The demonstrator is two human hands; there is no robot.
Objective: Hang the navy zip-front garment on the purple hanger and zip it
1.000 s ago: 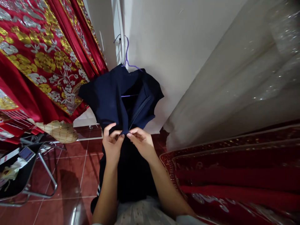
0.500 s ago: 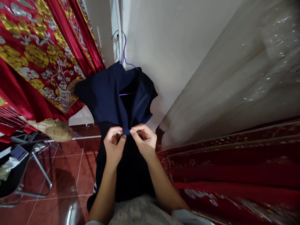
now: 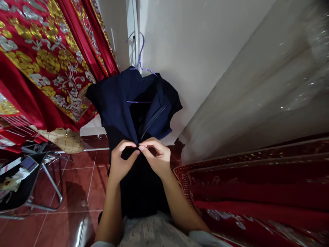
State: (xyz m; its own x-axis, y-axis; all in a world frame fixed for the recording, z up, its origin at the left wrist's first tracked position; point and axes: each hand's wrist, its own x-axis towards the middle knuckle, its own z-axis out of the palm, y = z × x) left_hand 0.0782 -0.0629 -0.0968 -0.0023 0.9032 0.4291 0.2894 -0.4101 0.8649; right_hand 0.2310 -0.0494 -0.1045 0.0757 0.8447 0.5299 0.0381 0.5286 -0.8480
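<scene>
Left hand [image 3: 123,160] and right hand [image 3: 157,156] both pinched on navy garment [image 3: 115,106], side by side where neckline edges meet; garment hangs on purple hanger [image 3: 141,56].

OK, count's on: 1 L hand [image 3: 122,161], 1 R hand [image 3: 158,157], tot. 2! Forearms [image 3: 111,202], 2 too. Dk garments: just 1 dk garment [image 3: 113,103], plus 1 purple hanger [image 3: 141,53]. Then 1 blk seat [image 3: 29,187], 1 phone [image 3: 29,164], 1 gold-check bundle [image 3: 65,140]. Red cloths [image 3: 48,55]? Several, exact no. unclear, folds hide it. Floor tiles [image 3: 77,178], multiple, uncountable from here.
</scene>
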